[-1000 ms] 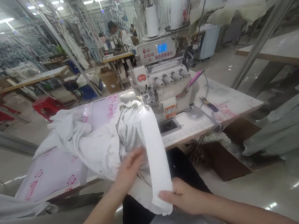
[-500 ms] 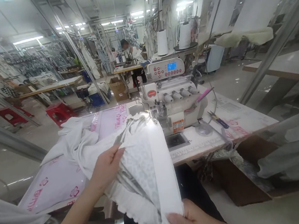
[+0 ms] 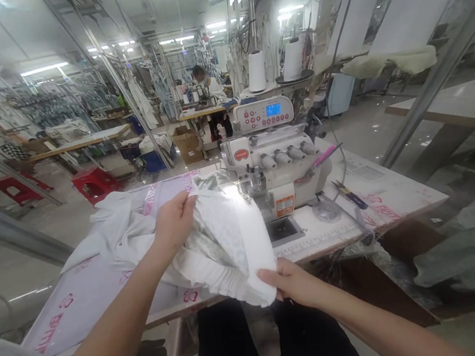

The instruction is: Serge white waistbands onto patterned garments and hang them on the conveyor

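A pale garment (image 3: 221, 226) with a plain white band and a ruffled edge lies across the sewing table, its far end under the lit needle area of an overlock sewing machine (image 3: 270, 162). My left hand (image 3: 176, 217) pinches the fabric left of the machine's presser area. Lower down, my right hand (image 3: 291, 281) grips the near end of the white band between thumb and fingers, by the table's front edge. The band runs taut from there up to the machine. Its needle and the cloth edge beneath are lost in glare.
Thread snips (image 3: 350, 194) lie right of the machine, and a pink pen-like stick (image 3: 325, 154) rests on it. White thread cones (image 3: 256, 71) stand behind. A cardboard box (image 3: 380, 282) sits below right. Red stools (image 3: 95, 184) are at left, and a person (image 3: 204, 84) sits farther back.
My right hand has risen toward the machine with the band's end, so less cloth hangs over my lap. My left hand has moved up, closer to the needle area.
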Demonstrator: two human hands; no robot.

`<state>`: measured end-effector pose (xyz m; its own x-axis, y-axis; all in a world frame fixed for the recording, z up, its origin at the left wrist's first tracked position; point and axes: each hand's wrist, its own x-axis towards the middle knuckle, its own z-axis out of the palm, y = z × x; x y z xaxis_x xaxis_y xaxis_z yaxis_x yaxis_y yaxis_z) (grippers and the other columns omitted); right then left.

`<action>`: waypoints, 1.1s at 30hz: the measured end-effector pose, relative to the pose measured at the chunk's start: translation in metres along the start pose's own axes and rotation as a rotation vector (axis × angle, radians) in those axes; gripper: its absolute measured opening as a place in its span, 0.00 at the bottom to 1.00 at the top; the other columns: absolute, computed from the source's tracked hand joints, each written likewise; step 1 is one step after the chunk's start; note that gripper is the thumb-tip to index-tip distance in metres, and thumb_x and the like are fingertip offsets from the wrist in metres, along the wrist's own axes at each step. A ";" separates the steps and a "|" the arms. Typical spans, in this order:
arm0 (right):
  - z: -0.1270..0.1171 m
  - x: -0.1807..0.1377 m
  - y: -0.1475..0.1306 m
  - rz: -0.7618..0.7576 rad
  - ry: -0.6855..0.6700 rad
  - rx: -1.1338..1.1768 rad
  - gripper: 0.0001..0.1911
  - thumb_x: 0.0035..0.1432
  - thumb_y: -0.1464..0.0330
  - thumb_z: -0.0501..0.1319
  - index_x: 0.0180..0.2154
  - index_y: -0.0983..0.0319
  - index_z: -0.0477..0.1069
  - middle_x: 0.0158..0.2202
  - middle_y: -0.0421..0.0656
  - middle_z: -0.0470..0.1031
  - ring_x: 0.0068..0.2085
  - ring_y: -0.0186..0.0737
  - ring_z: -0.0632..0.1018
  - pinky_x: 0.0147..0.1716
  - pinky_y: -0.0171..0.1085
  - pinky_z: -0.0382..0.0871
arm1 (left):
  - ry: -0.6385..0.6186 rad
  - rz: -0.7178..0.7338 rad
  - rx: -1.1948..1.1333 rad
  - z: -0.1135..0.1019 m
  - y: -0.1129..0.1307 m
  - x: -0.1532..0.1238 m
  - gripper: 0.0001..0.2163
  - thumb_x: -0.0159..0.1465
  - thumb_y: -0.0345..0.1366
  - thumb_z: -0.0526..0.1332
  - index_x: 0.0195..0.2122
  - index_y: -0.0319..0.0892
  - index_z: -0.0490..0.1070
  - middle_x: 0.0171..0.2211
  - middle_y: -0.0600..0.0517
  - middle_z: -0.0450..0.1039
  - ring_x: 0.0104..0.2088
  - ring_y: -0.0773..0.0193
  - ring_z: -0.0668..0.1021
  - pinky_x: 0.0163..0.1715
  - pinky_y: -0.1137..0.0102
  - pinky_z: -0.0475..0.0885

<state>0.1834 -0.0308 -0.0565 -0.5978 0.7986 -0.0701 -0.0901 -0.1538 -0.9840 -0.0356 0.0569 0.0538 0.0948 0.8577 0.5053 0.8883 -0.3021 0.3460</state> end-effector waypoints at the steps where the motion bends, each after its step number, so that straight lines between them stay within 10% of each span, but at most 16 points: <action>1: -0.002 0.005 -0.002 0.002 0.011 0.013 0.26 0.50 0.49 0.54 0.19 0.66 0.62 0.13 0.36 0.58 0.15 0.25 0.59 0.15 0.28 0.48 | 0.015 0.010 0.002 0.000 -0.001 0.006 0.14 0.62 0.39 0.48 0.20 0.40 0.52 0.16 0.57 0.52 0.20 0.70 0.60 0.22 0.74 0.52; 8: -0.017 0.042 -0.028 0.018 0.103 0.184 0.25 0.42 0.51 0.62 0.15 0.65 0.58 0.09 0.34 0.55 0.13 0.24 0.54 0.13 0.29 0.41 | 0.096 0.032 0.067 0.006 -0.008 0.055 0.12 0.61 0.37 0.48 0.20 0.40 0.54 0.17 0.56 0.55 0.21 0.69 0.61 0.22 0.73 0.53; 13: -0.018 0.059 -0.040 0.032 0.192 0.296 0.24 0.42 0.51 0.62 0.17 0.63 0.56 0.07 0.32 0.54 0.10 0.23 0.49 0.11 0.28 0.38 | 0.153 0.159 0.026 0.021 0.030 0.008 0.11 0.58 0.36 0.51 0.39 0.37 0.62 0.34 0.47 0.65 0.37 0.61 0.68 0.37 0.67 0.63; 19: -0.017 0.060 -0.054 0.095 0.238 0.425 0.21 0.45 0.57 0.61 0.17 0.64 0.56 0.07 0.34 0.57 0.09 0.23 0.52 0.09 0.27 0.38 | -0.162 0.260 0.109 0.059 0.072 -0.076 0.32 0.51 0.31 0.54 0.58 0.34 0.46 0.58 0.41 0.50 0.57 0.53 0.55 0.53 0.55 0.54; 28: -0.014 0.046 -0.061 0.108 0.271 0.484 0.13 0.51 0.64 0.56 0.21 0.66 0.61 0.15 0.38 0.64 0.13 0.25 0.60 0.10 0.25 0.49 | -0.250 0.346 0.281 0.051 0.063 -0.042 0.24 0.51 0.18 0.48 0.50 0.32 0.62 0.52 0.44 0.63 0.53 0.61 0.64 0.54 0.68 0.59; 33: -0.051 0.015 -0.044 -0.018 0.412 -0.129 0.13 0.51 0.59 0.53 0.27 0.64 0.64 0.19 0.39 0.68 0.15 0.30 0.64 0.13 0.29 0.56 | -0.520 0.288 0.497 0.034 0.086 -0.022 0.24 0.52 0.16 0.47 0.52 0.30 0.59 0.48 0.40 0.66 0.48 0.58 0.69 0.45 0.68 0.66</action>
<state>0.2192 0.0182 -0.0227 -0.2271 0.9700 -0.0864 0.0183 -0.0844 -0.9963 0.0544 0.0258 0.0451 0.4420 0.8960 0.0427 0.8824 -0.4258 -0.2000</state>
